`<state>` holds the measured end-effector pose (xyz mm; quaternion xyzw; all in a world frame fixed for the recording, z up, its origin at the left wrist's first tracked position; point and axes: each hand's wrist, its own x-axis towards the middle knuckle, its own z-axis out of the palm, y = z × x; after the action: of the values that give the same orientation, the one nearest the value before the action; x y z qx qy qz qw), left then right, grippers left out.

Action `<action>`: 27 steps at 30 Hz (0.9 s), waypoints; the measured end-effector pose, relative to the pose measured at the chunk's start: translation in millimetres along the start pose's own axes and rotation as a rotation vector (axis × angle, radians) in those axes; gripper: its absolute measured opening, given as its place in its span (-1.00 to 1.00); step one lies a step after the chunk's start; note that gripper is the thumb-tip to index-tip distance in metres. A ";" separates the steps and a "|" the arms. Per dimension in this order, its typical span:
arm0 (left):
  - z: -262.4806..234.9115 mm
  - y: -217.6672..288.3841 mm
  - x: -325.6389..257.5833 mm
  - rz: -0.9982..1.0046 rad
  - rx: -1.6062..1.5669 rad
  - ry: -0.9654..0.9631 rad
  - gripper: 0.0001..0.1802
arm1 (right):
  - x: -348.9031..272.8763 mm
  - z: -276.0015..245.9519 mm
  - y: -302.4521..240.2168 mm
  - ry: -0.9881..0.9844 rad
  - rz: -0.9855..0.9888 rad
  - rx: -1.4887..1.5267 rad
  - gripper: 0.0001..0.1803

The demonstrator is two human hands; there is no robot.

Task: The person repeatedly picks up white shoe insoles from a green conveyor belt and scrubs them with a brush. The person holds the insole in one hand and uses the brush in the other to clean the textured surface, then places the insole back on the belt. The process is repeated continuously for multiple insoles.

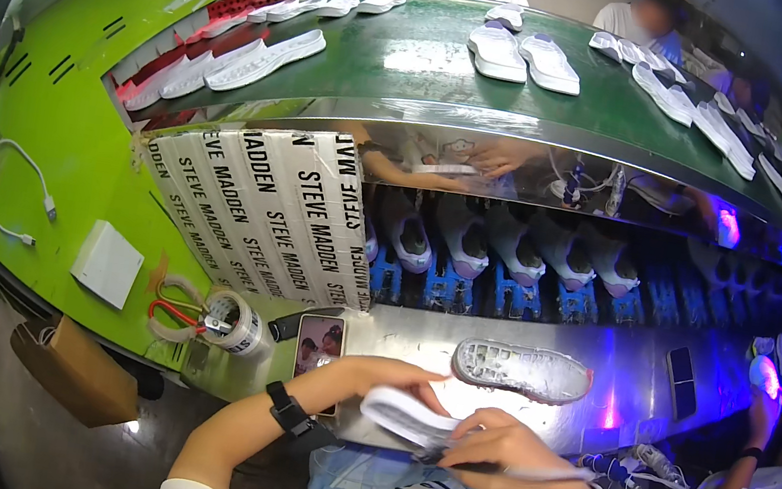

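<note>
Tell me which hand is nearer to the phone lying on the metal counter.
Left. The left hand sits just right of the phone, its wrist nearly at the phone's lower edge, gripping the white shoe sole. The right hand lies farther right, beyond the sole.

White sole (406, 417) partly hidden under right hand (507, 449); its right end not visible. Thin tool in right hand (529, 473) too blurred to identify. Left hand (381, 377) fingers partly behind the sole. Phone (320, 343) screen too small to read. Shoes in the rack (512, 247) under the conveyor's edge, tops hidden. Co-worker (760, 482) at right, cut off by picture rim. Both forearms cut off at lower edge.
</note>
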<state>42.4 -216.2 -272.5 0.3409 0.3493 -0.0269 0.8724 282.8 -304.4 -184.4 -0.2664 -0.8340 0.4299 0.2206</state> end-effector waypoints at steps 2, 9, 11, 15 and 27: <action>-4.6 -1.0 -2.7 0.159 -0.412 0.010 -0.13 | -6.2 -17.7 -6.2 0.163 0.145 0.208 -0.75; 60.3 -22.8 39.0 1.004 -0.778 -0.135 -0.23 | 17.8 -0.7 -0.1 0.607 0.348 0.525 -0.78; 57.6 -33.4 50.5 0.961 -1.059 -0.420 -0.25 | 33.8 -0.7 6.1 0.925 0.141 0.024 -0.77; 54.1 -37.6 70.1 0.898 -1.269 -0.528 -0.26 | 20.0 40.6 0.9 0.477 -0.005 -0.002 -0.75; 47.3 3.6 37.1 0.955 -0.818 -0.341 -0.12 | 25.1 7.2 -4.6 0.462 0.308 0.624 -0.82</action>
<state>99.3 -235.4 -268.9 0.0899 -0.0019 0.4452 0.8909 258.3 -295.0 -180.9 -0.3976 -0.5429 0.6189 0.4051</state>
